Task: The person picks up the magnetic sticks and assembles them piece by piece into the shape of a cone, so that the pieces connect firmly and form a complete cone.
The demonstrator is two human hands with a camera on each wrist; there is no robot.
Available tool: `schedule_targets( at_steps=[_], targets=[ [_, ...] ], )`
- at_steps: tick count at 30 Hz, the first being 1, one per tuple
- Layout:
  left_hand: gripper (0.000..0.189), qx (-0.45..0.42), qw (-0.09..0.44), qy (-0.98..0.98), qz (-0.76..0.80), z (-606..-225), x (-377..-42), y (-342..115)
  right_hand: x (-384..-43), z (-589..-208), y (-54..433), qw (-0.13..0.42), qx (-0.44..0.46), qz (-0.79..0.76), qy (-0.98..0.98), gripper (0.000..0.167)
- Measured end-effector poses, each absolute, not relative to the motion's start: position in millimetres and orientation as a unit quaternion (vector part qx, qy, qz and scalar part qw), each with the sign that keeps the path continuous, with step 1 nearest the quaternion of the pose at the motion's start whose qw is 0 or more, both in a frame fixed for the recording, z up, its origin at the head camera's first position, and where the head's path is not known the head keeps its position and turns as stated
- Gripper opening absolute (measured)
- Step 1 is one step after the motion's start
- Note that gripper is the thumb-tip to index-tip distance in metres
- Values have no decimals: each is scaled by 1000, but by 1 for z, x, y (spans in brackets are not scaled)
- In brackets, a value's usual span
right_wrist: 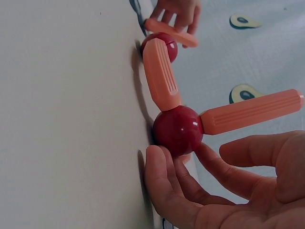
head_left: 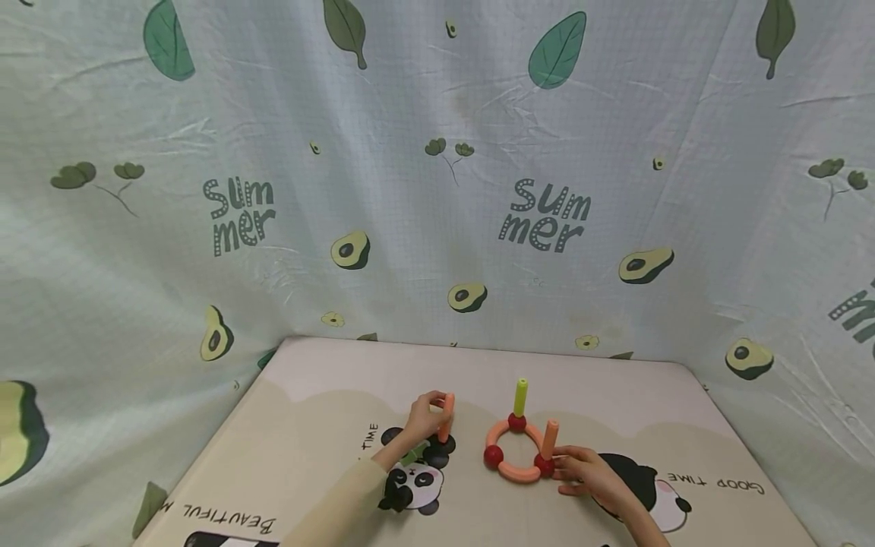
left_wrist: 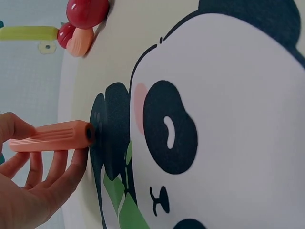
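Note:
My left hand (head_left: 424,418) pinches a straight orange stick (left_wrist: 53,135) between thumb and fingers, upright over the panda print. A toy ring of curved orange pieces (head_left: 518,475) joined by red balls (head_left: 493,456) lies on the mat to its right. From the far ball rises a yellow-green stick (head_left: 521,399), and from the right ball another orange stick (head_left: 550,439). Beside that right ball (right_wrist: 178,130) is my right hand (right_wrist: 224,186). Its fingertips touch or nearly touch the ball, with the thumb apart from it.
The pieces sit on a cream mat (head_left: 301,425) printed with pandas and words. Behind and at both sides hangs a pale curtain (head_left: 410,205) with avocado and leaf prints, meeting the mat's far edge.

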State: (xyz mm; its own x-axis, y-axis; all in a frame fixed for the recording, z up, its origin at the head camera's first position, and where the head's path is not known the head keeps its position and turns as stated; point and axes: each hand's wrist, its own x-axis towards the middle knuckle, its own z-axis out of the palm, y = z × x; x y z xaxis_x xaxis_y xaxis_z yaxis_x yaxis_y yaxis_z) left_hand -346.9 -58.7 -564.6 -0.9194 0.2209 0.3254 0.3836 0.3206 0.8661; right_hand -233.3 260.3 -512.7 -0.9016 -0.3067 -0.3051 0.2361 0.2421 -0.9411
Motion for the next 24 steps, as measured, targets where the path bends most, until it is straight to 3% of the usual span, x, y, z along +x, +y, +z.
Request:
schedule_targets(
  at_steps=[5, 7, 24],
  targets=[
    [31, -199, 68, -802, -559, -561, -343, -58, -235, -515, 261, 221, -26, -615, 756, 50],
    [32, -159, 24, -815, -556, -517, -311, -54, -236, -516, 262, 222, -27, -614, 757, 50],
    [33, -170, -38, -799, -576, -504, -297, -44, -235, -515, 264, 227, -41, -620, 750, 51]
  ],
)
